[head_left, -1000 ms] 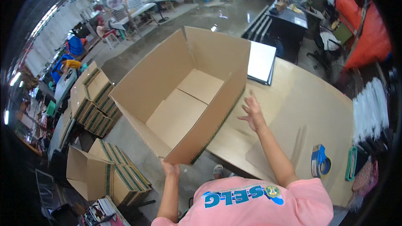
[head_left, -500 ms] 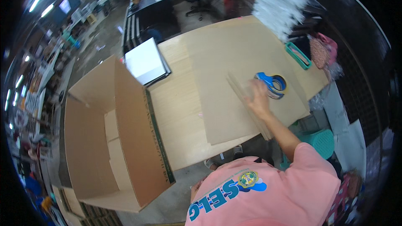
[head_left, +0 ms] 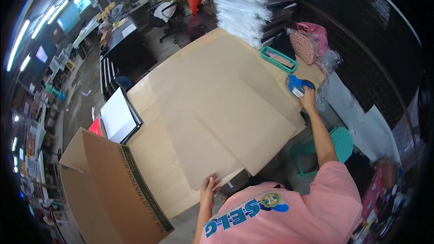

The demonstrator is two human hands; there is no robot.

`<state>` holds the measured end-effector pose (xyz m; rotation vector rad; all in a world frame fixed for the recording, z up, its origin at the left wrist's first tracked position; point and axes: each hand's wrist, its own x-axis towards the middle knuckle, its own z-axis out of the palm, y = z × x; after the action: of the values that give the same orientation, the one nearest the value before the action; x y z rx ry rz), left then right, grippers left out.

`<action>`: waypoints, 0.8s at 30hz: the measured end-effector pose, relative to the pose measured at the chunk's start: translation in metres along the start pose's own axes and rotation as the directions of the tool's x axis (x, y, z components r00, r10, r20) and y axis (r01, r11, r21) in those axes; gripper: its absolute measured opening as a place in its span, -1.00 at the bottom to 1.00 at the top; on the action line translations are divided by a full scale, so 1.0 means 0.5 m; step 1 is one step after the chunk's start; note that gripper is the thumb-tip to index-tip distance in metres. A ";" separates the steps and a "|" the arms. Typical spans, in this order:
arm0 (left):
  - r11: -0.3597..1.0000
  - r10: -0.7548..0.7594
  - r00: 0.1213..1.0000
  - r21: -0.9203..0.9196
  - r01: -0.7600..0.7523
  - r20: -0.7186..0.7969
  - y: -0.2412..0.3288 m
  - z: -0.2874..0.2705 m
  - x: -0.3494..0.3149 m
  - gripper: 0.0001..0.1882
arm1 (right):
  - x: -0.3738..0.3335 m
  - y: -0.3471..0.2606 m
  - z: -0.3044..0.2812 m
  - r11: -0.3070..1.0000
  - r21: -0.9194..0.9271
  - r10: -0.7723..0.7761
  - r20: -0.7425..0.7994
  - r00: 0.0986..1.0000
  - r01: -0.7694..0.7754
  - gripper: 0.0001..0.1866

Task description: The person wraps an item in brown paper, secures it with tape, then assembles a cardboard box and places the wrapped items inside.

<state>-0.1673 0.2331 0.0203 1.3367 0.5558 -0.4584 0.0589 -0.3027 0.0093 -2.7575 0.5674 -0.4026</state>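
My right hand [head_left: 308, 98] is closed on a blue tape dispenser [head_left: 296, 85] at the right end of the table. A roll of tape sits in the dispenser, partly hidden by my fingers. My left hand [head_left: 208, 186] is at the table's near edge, its bent fingers on the near corner of a large brown paper sheet [head_left: 181, 104]. On top of that sheet lies a smaller brown sheet [head_left: 246, 126], flat and turned at an angle, its near corner reaching past the table edge.
An open cardboard box [head_left: 117, 185] stands at the left. Beside it lie a white-topped stack [head_left: 118, 116] and a red item [head_left: 96, 127]. A green basket [head_left: 278, 59], plastic-wrapped stacks [head_left: 242, 11] and pink bags [head_left: 305, 45] occupy the far right. A green stool [head_left: 340, 144] is below right.
My right hand has gone from the brown sheet to the dispenser, now at the table's right end. The smaller sheet, seen narrow before, lies flat. My left hand has come up to the near edge.
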 end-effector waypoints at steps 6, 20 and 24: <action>0.969 0.244 0.948 0.080 -0.232 -0.204 -0.098 0.137 0.164 -0.12 | -0.005 -0.086 0.060 0.879 0.100 -0.448 -0.167 0.878 0.467 -0.49; 0.949 0.234 0.954 -0.169 -0.265 -0.186 0.127 0.222 0.131 0.09 | -0.096 -0.273 0.107 0.327 0.500 -0.428 0.835 0.347 -0.802 -0.33; 0.785 0.607 0.745 0.064 -0.616 -0.275 0.208 0.143 0.077 0.06 | -0.060 -0.367 0.055 0.365 0.738 -0.556 0.662 0.502 -0.568 -0.31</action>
<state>-0.0660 0.1815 0.0870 1.4747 0.3162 0.2944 0.1031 -0.1227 0.0403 -1.3546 -0.0407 0.6052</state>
